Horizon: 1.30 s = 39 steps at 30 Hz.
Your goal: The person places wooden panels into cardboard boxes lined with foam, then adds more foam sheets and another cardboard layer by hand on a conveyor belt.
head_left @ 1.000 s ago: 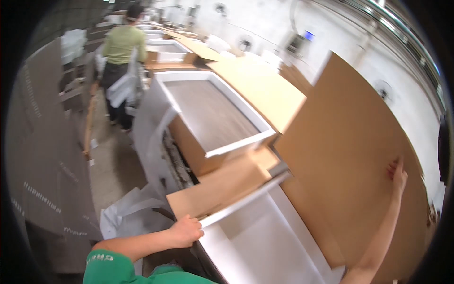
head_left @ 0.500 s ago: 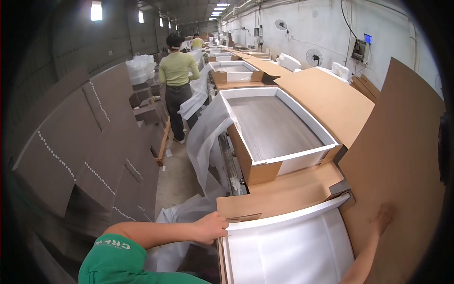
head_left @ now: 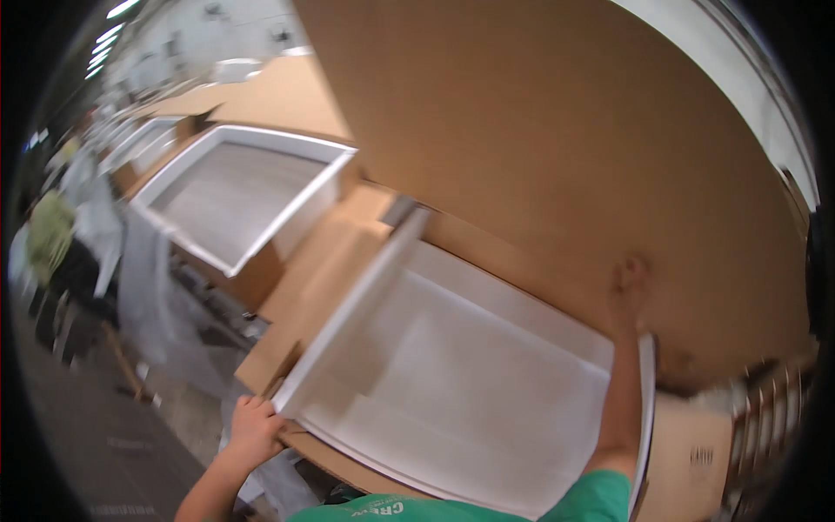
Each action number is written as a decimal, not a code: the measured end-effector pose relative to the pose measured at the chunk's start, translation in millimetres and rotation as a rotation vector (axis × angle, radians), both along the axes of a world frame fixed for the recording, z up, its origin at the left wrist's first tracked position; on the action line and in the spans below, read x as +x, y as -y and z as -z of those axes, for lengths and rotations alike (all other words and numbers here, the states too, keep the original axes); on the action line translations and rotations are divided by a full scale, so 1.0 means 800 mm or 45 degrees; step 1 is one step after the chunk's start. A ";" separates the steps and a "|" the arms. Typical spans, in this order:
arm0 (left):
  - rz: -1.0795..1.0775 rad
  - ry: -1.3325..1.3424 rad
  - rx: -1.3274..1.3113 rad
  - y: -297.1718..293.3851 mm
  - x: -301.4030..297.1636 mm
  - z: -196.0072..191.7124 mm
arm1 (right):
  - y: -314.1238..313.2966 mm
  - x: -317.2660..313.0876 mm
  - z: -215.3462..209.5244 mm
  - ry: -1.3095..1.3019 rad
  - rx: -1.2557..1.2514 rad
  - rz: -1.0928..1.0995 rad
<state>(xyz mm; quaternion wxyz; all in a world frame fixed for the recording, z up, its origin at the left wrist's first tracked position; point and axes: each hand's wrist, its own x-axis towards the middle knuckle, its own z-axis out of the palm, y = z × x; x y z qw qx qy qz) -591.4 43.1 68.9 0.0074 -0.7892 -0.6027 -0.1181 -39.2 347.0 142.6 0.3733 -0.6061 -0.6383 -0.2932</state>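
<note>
R hand (head_left: 628, 280) slid up cardboard flap (head_left: 557, 130) (flat palm); L hand (head_left: 254, 428) grips carton edge (head_left: 291, 435).

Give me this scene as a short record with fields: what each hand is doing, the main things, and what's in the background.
Left hand: left hand grips the near left corner of the white cabinet panel
Right hand: right hand pressed flat against the large cardboard sheet
Panel: lies in a cardboard carton, white rail along its left edge
Cardboard sheet: raised, leaning over the panel's far side
Behind: second white-framed panel in its own carton
Background: a person in a green top, blurred
</note>
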 end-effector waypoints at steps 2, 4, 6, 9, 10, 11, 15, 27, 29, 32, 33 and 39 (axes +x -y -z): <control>0.024 0.031 0.061 0.005 0.005 -0.001 | 0.018 -0.002 0.001 -0.175 -0.008 -0.037; 0.109 0.055 0.078 0.006 0.013 0.003 | 0.022 0.011 0.021 -0.102 0.166 -0.140; 0.149 0.062 0.082 0.021 0.015 0.010 | 0.033 0.009 0.031 -0.116 0.194 -0.115; 0.091 -0.004 0.057 0.055 0.001 0.010 | 0.037 -0.023 0.023 -0.120 0.340 -0.161; 0.083 -0.031 0.056 0.066 -0.006 0.006 | 0.037 -0.048 0.015 -0.153 0.294 -0.206; 0.069 -0.017 0.070 0.075 -0.008 0.005 | 0.036 -0.066 0.010 -0.179 0.246 -0.250; 0.044 0.018 0.124 0.074 -0.018 0.017 | 0.005 -0.121 0.002 -0.268 0.157 -0.253; -0.052 -0.002 -0.029 0.049 -0.010 0.017 | -0.162 -0.143 -0.105 0.189 0.443 0.091; -0.102 0.008 -0.038 0.035 -0.002 0.016 | -0.219 -0.129 -0.081 0.285 0.015 0.472; -0.224 -0.067 -0.138 0.040 -0.005 0.017 | -0.265 -0.167 -0.025 0.087 -0.776 0.375; -0.204 -0.058 -0.121 0.040 -0.001 0.015 | -0.264 -0.174 0.000 0.122 -0.819 0.303; -0.235 -0.131 -0.104 0.024 0.018 0.025 | -0.296 -0.130 0.169 0.269 -1.043 0.208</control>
